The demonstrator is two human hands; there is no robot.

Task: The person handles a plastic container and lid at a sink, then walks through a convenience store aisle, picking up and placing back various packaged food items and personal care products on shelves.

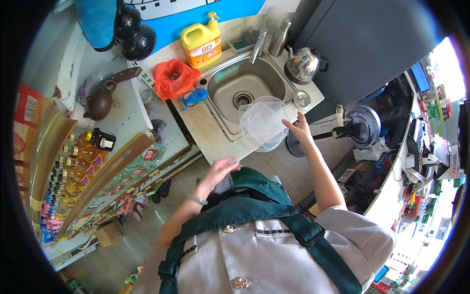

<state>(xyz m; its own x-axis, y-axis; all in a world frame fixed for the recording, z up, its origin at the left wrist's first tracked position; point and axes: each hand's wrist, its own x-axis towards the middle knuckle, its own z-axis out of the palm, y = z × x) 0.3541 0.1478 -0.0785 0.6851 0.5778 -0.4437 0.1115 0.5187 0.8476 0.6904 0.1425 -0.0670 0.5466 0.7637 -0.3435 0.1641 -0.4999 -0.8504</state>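
Note:
My left hand [220, 172] is at the counter's front edge, its fingers curled over a bunched dark grey cloth [224, 184] that partly shows under the palm. My right hand [300, 130] has its fingers apart at the right side of several clear round plastic containers or lids [264, 125]; its fingertips are close to their rim, and I cannot tell whether they touch. These clear pieces overlap each other across the front right of the steel sink [223, 93]. Above the basin stands the faucet [258, 46].
Behind the sink is a yellow pump jug [202, 41]. A red plastic bag [175, 78] and a blue tool-like item [194, 98] lie left of it. An electric kettle [304, 63], a steel cup [302, 99] and a thermos [280, 36] stand right. A fan [363, 126] is farther right; bottles [83, 164] line the left shelves.

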